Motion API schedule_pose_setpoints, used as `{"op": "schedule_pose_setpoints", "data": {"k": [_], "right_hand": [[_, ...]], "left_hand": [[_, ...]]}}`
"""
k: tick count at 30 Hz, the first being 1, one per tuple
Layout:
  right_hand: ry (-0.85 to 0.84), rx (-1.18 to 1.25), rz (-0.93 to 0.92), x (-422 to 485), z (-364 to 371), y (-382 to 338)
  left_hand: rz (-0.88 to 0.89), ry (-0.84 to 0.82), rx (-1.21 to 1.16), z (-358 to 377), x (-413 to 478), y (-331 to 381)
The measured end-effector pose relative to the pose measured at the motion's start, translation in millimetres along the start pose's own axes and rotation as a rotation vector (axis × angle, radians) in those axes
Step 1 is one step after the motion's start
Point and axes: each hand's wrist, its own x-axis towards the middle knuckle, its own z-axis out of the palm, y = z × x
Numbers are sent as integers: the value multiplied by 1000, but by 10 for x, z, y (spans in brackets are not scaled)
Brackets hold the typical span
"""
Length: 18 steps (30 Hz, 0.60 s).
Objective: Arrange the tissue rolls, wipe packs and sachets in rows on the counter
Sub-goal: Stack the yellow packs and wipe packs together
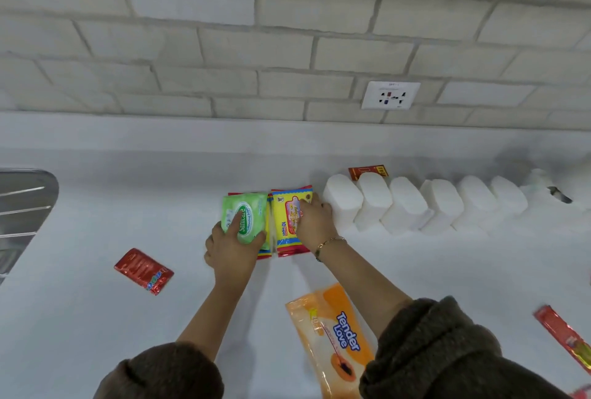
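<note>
green pack (252,207) touching yellow pack (284,219), white rolls (407,197) rowed

The upper half of the frame is filled by a wall (287,47) of pale, brick-shaped tiles laid in staggered courses with grey joints. A white socket plate (390,95) is set into the wall right of centre, low down near its foot. Below the wall a plain white upstand (160,133) is seen running across the full width, and a white counter (96,318) is spread over the lower half. At the left edge, part of a ribbed metal sink drainer (22,207) is let into the counter. Everything is lit softly and evenly.
</note>
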Motion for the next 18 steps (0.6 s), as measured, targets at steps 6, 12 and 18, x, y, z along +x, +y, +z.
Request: {"op": "schedule_pose_setpoints", "data": {"k": [6,12,18], "right_hand": [[9,-128,-74,-118,-64,-22],[78,12,-90,-887,-164,210],[-206,-62,84,-1785,-8,494]], "left_hand": [[34,-52,113,38,47,-19],[61,-99,162,-5,88,-44],[79,-176,120,-64,63,-28]]}}
